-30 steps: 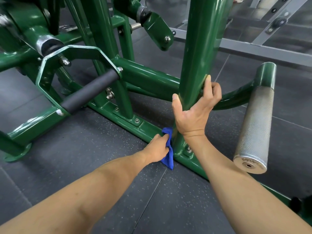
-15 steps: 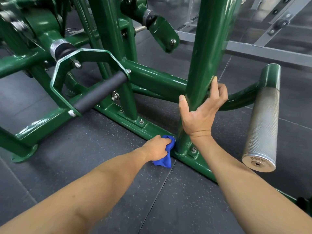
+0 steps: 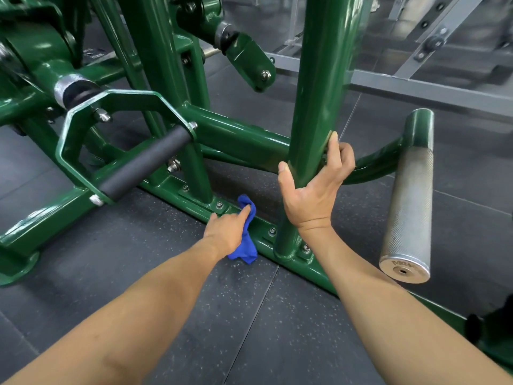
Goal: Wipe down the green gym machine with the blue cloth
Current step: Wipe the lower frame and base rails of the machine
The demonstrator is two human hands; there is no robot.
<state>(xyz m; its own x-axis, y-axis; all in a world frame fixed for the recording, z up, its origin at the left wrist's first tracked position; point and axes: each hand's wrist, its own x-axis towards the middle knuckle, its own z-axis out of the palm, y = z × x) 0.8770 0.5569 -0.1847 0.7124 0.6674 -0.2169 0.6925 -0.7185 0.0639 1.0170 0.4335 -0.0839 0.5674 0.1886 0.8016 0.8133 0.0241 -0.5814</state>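
The green gym machine (image 3: pixel 238 134) fills the upper half of the view, its low base rail (image 3: pixel 313 266) running along the dark floor. My left hand (image 3: pixel 226 229) holds the blue cloth (image 3: pixel 245 247) against that rail, just left of the thick upright post (image 3: pixel 319 107). The cloth bunches above my fingers and hangs below my palm onto the floor. My right hand (image 3: pixel 313 190) grips the upright post, thumb on its left side and fingers wrapped behind it.
A knurled silver weight peg (image 3: pixel 408 215) juts toward me on the right. A black foam handle (image 3: pixel 144 165) in a green bracket sits to the left. Grey frame bars (image 3: pixel 430 90) cross the floor behind. Dark rubber flooring (image 3: pixel 249 329) lies in front.
My left hand has slid the blue cloth leftward along the base rail, away from the foot of the post. My right hand keeps its grip on the post.
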